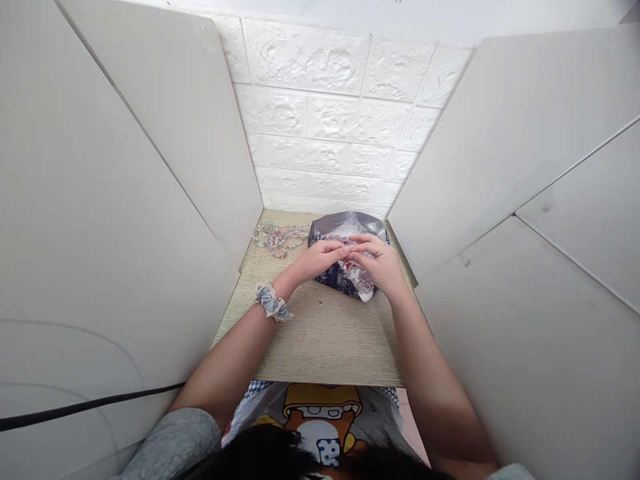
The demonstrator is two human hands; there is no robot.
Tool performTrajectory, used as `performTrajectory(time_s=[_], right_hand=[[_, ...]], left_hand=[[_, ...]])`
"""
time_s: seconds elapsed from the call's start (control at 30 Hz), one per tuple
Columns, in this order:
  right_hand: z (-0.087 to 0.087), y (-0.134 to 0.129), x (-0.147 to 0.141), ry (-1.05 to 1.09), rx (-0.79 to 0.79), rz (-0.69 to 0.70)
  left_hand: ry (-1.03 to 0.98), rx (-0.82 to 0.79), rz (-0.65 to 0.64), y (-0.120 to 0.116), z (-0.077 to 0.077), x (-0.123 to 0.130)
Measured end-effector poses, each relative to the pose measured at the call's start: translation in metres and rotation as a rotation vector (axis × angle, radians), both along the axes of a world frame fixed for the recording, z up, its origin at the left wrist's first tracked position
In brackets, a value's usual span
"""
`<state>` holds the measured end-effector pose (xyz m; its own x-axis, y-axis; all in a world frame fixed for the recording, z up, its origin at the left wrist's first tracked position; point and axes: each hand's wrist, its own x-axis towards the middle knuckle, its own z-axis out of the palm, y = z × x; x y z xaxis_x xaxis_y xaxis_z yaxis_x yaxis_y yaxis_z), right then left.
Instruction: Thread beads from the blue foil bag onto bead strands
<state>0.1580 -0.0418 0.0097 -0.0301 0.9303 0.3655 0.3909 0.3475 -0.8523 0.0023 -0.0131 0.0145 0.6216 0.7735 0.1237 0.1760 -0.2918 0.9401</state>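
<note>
The left hand [324,259] and right hand [379,261] meet at the fingertips, together above an open, dark-patterned bag [333,279] of loose beads [356,275]; whether they pinch anything, I cannot tell. The bag lies on the far part of the desk [340,340], tangled bead strings [280,239] to its left, a tiny object [321,302] nearer, a white brick wall [320,113] beyond
</note>
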Motion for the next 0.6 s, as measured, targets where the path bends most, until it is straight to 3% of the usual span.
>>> performTrajectory(time_s=[0.17,0.3,0.4,0.6], right_hand=[[0.000,-0.001,0.002,-0.055,0.008,-0.009],[-0.004,0.001,0.009,-0.418,-0.006,0.022],[-0.011,0.003,0.015,-0.734,-0.102,0.052],[-0.018,0.002,0.017,-0.864,-0.182,0.078]], left_hand=[[-0.065,-0.109,-0.047,0.002,-0.003,0.001],[-0.033,-0.129,0.038,0.003,-0.004,0.002],[-0.007,-0.122,0.093,0.002,-0.004,0.002],[-0.024,-0.021,0.209,0.003,-0.001,0.001]])
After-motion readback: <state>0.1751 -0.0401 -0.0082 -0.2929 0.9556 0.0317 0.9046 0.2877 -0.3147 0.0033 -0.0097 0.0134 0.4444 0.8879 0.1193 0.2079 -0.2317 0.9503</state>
